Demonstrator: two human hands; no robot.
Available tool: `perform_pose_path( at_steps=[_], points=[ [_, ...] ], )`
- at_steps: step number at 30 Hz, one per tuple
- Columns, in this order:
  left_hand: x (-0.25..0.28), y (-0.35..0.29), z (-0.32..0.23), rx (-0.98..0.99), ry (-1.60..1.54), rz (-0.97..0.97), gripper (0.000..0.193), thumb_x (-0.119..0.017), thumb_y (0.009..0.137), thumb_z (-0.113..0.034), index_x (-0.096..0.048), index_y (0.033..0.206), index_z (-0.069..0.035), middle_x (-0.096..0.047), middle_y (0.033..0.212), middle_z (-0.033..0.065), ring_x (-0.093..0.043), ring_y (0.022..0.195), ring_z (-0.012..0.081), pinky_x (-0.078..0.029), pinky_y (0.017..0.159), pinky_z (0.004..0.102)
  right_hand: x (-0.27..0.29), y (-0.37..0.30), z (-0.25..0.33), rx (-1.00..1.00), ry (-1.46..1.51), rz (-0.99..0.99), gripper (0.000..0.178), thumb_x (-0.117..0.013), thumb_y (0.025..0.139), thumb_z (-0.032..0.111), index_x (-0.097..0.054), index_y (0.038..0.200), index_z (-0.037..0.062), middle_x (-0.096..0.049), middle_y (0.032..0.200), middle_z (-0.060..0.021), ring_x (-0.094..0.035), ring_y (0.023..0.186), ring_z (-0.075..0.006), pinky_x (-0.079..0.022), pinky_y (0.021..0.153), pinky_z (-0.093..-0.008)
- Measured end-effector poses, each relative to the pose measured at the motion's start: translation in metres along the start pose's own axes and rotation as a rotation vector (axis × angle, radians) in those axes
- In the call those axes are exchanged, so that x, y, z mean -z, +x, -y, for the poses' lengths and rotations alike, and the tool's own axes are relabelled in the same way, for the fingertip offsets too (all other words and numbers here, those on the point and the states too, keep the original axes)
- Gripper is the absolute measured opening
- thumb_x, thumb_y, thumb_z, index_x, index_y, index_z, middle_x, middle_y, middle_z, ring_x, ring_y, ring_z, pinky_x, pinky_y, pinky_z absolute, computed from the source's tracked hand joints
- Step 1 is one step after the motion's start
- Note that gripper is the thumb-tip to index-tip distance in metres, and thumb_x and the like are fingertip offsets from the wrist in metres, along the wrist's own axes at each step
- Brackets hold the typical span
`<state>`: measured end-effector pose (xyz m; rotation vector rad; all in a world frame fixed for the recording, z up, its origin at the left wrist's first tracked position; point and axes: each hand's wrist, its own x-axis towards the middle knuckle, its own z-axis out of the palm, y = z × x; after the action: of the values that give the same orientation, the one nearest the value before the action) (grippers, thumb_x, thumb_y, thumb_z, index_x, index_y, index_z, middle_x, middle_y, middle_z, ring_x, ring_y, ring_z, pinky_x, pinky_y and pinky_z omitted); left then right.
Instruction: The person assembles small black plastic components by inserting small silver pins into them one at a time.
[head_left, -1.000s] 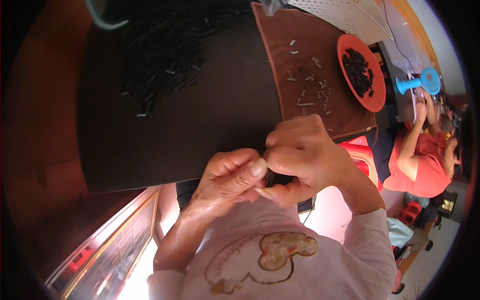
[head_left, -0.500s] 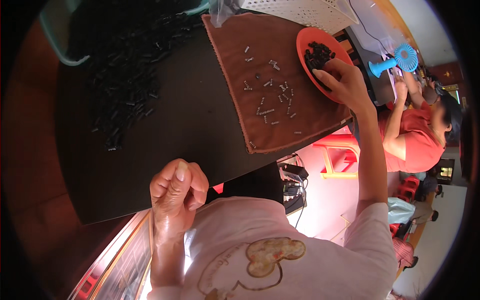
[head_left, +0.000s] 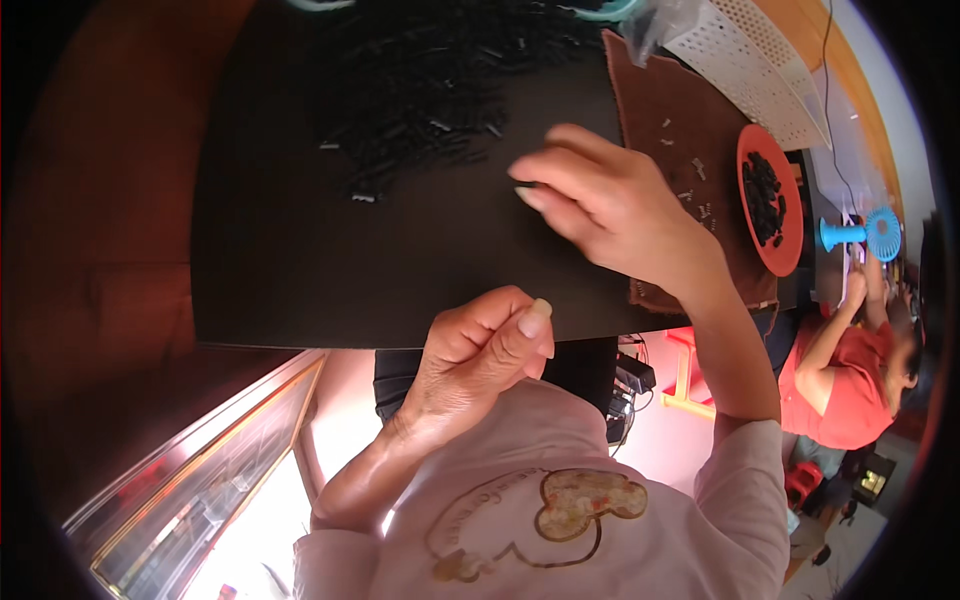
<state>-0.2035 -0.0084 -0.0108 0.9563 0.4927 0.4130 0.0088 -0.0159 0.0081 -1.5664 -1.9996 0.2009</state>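
Observation:
My right hand (head_left: 625, 205) is over the dark table, left of the brown cloth. Its thumb and forefinger are pinched on a small black piece (head_left: 526, 185), slightly blurred. Nearer to my body, my left hand (head_left: 480, 345) is curled closed at the table's front edge, thumb on top; whatever it holds is hidden. A red-orange dish (head_left: 790, 225) at the right contains several small black pieces (head_left: 763, 195). On the brown cloth (head_left: 655, 90) lie several small metal springs (head_left: 700, 168), partly covered by my right hand.
A large heap of small black tubular pieces (head_left: 420, 110) spreads over the far part of the dark table (head_left: 270, 250). A white perforated basket (head_left: 745, 75) and a clear plastic bag (head_left: 655, 25) stand at the far right. Beyond the dish are a blue fan (head_left: 882, 235) and a seated person in red (head_left: 850, 380).
My right hand has left the dish and come left toward my left hand, a black piece in its fingertips. My left hand stays closed. The view has shifted, moving the table scene rightward.

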Motion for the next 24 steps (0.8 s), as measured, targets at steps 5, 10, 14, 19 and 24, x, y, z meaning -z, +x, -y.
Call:
perform_pose_path(
  at_steps=[5,10,14,19,24],
  points=[
    [0.015,-0.007,-0.001,-0.073,0.013,0.035,0.038,-0.048,0.104,-0.028,-0.054,0.076,-0.003,-0.055,0.068,0.0019,-0.034,0.052,0.0027,-0.027,0.046,0.0194,-0.041,0.056,0.018,0.147,-0.080,0.117,0.009,-0.065,0.084,0.013,-0.058,0.088,0.0071,-0.055,0.089,-0.0066,-0.063,0.073,-0.0278,-0.051,0.056,-0.0415],
    [0.025,-0.010,-0.003,-0.085,-0.001,0.022,0.038,-0.048,0.104,-0.029,-0.056,0.079,-0.002,-0.055,0.068,0.0009,-0.036,0.053,0.0026,-0.030,0.048,0.0192,-0.060,0.084,0.032,0.191,-0.115,0.218,0.023,-0.071,0.079,0.013,-0.060,0.098,0.0078,-0.055,0.092,-0.0055,-0.061,0.074,-0.0273,-0.049,0.057,-0.0396],
    [0.026,-0.009,-0.003,-0.088,-0.036,0.065,0.037,-0.048,0.104,-0.029,-0.057,0.081,-0.002,-0.055,0.068,0.0006,-0.037,0.053,0.0026,-0.031,0.048,0.0195,-0.062,0.084,0.030,0.210,-0.073,0.206,0.019,-0.069,0.079,0.011,-0.060,0.095,0.0074,-0.055,0.091,-0.0057,-0.061,0.073,-0.0273,-0.049,0.058,-0.0397],
    [0.028,-0.008,-0.004,-0.096,-0.033,0.083,0.037,-0.048,0.104,-0.028,-0.057,0.081,-0.002,-0.055,0.068,0.0007,-0.037,0.053,0.0028,-0.031,0.048,0.0193,-0.060,0.090,0.021,0.231,-0.215,0.260,0.008,-0.064,0.077,0.007,-0.060,0.081,0.0029,-0.057,0.088,-0.0075,-0.065,0.072,-0.0279,-0.052,0.058,-0.0404],
    [0.028,-0.006,-0.002,-0.099,-0.032,0.080,0.037,-0.048,0.104,-0.027,-0.057,0.079,-0.001,-0.055,0.068,0.0009,-0.037,0.053,0.0032,-0.031,0.048,0.0193,-0.052,0.081,0.018,0.237,-0.310,0.312,0.009,-0.065,0.079,0.009,-0.060,0.081,0.0024,-0.058,0.086,-0.0079,-0.065,0.072,-0.0271,-0.052,0.058,-0.0388]
  ],
)
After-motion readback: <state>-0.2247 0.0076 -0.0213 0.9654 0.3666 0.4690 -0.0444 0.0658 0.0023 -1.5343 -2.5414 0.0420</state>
